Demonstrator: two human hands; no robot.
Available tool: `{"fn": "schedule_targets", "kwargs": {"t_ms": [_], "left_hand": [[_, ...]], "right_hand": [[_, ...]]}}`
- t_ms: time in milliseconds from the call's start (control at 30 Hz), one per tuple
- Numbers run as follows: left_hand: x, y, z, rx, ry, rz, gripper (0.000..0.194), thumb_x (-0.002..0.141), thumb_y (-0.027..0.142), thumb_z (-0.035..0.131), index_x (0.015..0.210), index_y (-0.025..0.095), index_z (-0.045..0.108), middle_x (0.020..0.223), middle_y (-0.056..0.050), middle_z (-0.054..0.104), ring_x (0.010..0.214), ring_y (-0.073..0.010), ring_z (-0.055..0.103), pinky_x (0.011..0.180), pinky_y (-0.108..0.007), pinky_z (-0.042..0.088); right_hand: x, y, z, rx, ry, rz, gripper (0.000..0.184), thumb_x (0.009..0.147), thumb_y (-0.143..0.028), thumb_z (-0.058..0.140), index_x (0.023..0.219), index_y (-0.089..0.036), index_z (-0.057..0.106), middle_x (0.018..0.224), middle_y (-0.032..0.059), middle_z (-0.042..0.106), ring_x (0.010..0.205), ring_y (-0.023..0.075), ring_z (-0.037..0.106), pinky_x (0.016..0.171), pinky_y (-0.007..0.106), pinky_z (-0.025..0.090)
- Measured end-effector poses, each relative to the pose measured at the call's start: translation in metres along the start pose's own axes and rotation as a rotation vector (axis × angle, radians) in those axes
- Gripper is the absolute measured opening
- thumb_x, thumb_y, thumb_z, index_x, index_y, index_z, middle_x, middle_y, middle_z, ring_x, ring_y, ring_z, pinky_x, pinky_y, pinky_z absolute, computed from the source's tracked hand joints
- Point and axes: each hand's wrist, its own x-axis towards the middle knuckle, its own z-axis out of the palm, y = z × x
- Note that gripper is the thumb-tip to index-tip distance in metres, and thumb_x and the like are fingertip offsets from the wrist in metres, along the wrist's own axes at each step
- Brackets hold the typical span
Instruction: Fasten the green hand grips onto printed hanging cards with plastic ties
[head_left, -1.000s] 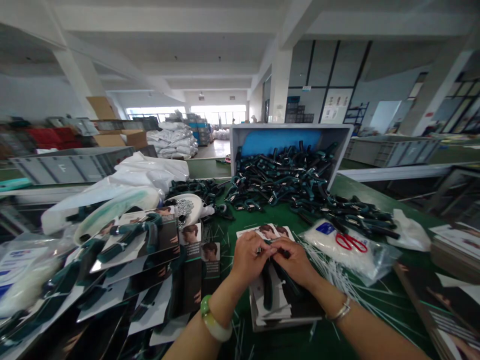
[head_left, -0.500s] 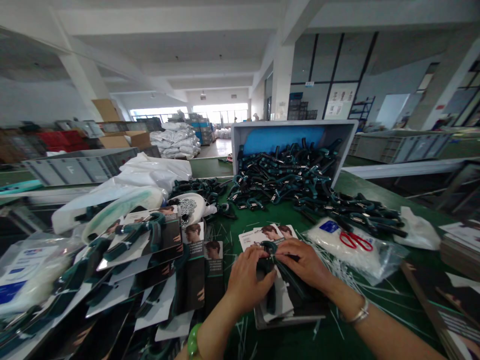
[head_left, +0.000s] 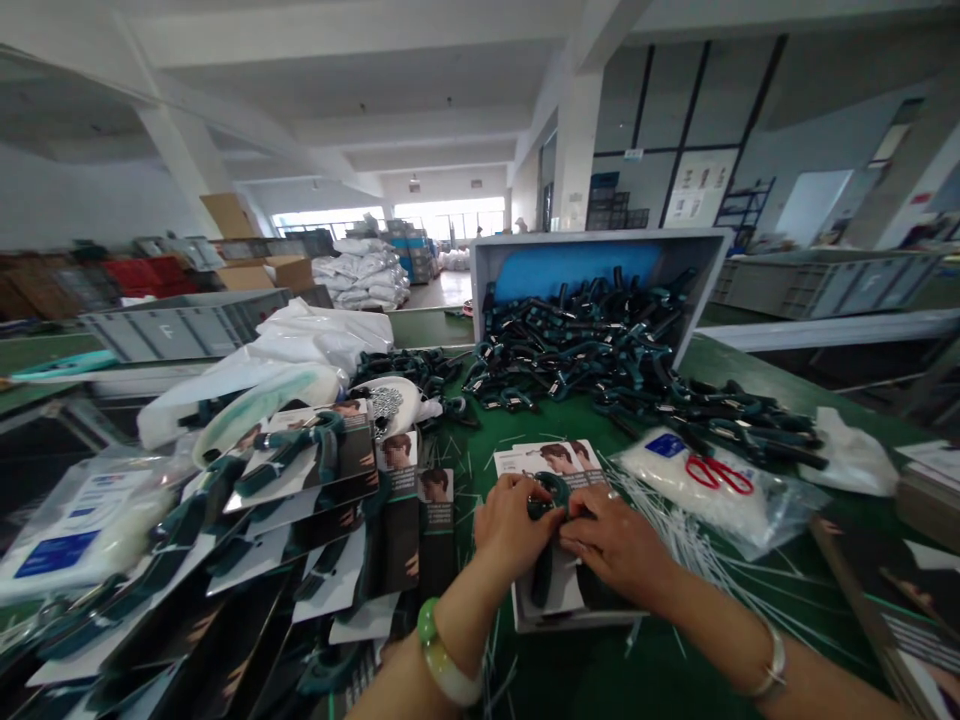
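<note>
A dark green hand tool with curved handles [head_left: 541, 578] lies on a stack of printed backing cards [head_left: 523, 461] in front of me. My left hand [head_left: 514, 525] is closed around the tool's upper part, thumb pointing to the right. My right hand [head_left: 622, 548] meets it there, its fingertips pinched together. What they hold is hidden; in the earlier frame a thin white tie shows at this spot. Loose white cable ties [head_left: 675, 530] lie scattered to the right of the cards.
A grey crate [head_left: 709, 300] on its side spills many similar tools [head_left: 570, 350]. At left are carded tools [head_left: 300, 450] in a pile and a white bowl of small metal parts [head_left: 388, 402]. Red scissors [head_left: 718, 475] rest on a bag of ties [head_left: 660, 458]. More cards [head_left: 900, 620] sit at right.
My view has shifted slightly to the left. Both hands stay at the tool; the right fingers have curled in closer to the left thumb.
</note>
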Motion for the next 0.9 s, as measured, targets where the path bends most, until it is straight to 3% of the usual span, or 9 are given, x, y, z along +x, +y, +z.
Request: {"fn": "schedule_targets", "kwargs": {"t_ms": [100,300,367,467,567,633,733,800,900], "left_hand": [[0.006,0.002,-0.002,0.032,-0.043,-0.013,0.017,0.067,0.038,0.064,0.079,0.027,0.064,0.094,-0.003,0.058,0.089,-0.0237,0.056,0.070,-0.032,0.042],[0.008,0.007,-0.001,0.041,-0.018,0.011,0.016,0.066,0.034,0.066,0.079,0.025,0.065,0.096,-0.004,0.058,0.091,-0.0246,0.055,0.074,-0.035,0.042],[0.003,0.007,-0.008,0.048,0.097,0.071,0.019,0.067,0.035,0.066,0.083,0.026,0.064,0.102,-0.005,0.057,0.094,-0.0256,0.053,0.079,-0.038,0.041],[-0.013,-0.002,-0.021,-0.025,0.417,0.137,0.026,0.072,0.037,0.062,0.096,0.024,0.061,0.117,-0.008,0.050,0.104,-0.0256,0.048,0.090,-0.042,0.035],[-0.031,-0.025,-0.024,-0.254,0.611,-0.023,0.044,0.074,0.039,0.058,0.112,0.020,0.048,0.116,-0.012,0.048,0.103,-0.0238,0.048,0.090,-0.042,0.037],[-0.043,-0.041,-0.016,-0.535,0.511,-0.206,0.048,0.074,0.043,0.058,0.111,0.017,0.043,0.103,-0.011,0.055,0.088,-0.0204,0.056,0.077,-0.037,0.046],[-0.055,-0.054,0.002,-0.835,0.248,-0.213,0.032,0.072,0.042,0.060,0.090,0.016,0.052,0.083,-0.006,0.061,0.076,-0.0169,0.060,0.069,-0.029,0.048],[-0.058,-0.053,0.009,-0.812,0.207,-0.151,0.022,0.073,0.037,0.060,0.080,0.016,0.056,0.075,-0.003,0.063,0.072,-0.0152,0.060,0.067,-0.026,0.048],[-0.056,-0.046,0.009,-0.559,0.251,-0.002,0.014,0.077,0.030,0.056,0.079,0.018,0.063,0.073,-0.002,0.065,0.068,-0.0142,0.060,0.064,-0.024,0.048]], "right_hand": [[-0.003,0.002,0.003,0.066,0.064,-0.015,0.018,0.082,-0.021,0.049,0.075,-0.020,0.066,0.079,0.0049,0.055,0.077,0.0157,0.049,0.067,0.027,0.040],[-0.004,-0.005,-0.009,0.072,-0.086,-0.062,0.017,0.077,-0.014,0.048,0.075,-0.021,0.064,0.084,0.0051,0.056,0.084,0.0176,0.051,0.072,0.029,0.042],[-0.008,-0.007,-0.015,0.105,-0.107,-0.050,0.017,0.075,-0.015,0.051,0.082,-0.022,0.064,0.097,0.0061,0.056,0.093,0.0193,0.050,0.079,0.032,0.042],[-0.017,-0.007,-0.017,0.167,-0.082,-0.070,0.018,0.076,-0.022,0.054,0.091,-0.025,0.065,0.112,0.0063,0.053,0.105,0.0216,0.047,0.086,0.035,0.041],[-0.022,-0.008,-0.012,0.174,-0.006,-0.048,0.016,0.080,-0.029,0.053,0.087,-0.026,0.067,0.112,0.0059,0.055,0.104,0.0221,0.049,0.084,0.036,0.041],[-0.021,-0.012,-0.007,0.165,0.040,-0.023,0.017,0.081,-0.030,0.052,0.084,-0.026,0.068,0.110,0.0056,0.056,0.101,0.0222,0.050,0.082,0.037,0.041],[-0.012,-0.022,-0.004,0.156,0.088,0.003,0.016,0.081,-0.030,0.052,0.081,-0.026,0.067,0.106,0.0049,0.058,0.099,0.0229,0.051,0.081,0.039,0.039],[-0.004,-0.029,-0.002,0.194,0.127,0.041,0.017,0.082,-0.029,0.050,0.081,-0.024,0.066,0.099,0.0053,0.061,0.093,0.0213,0.053,0.079,0.037,0.040],[0.003,-0.036,0.005,0.279,0.170,0.123,0.020,0.085,-0.028,0.044,0.082,-0.021,0.063,0.084,0.0050,0.063,0.081,0.0176,0.056,0.071,0.030,0.042]]}}
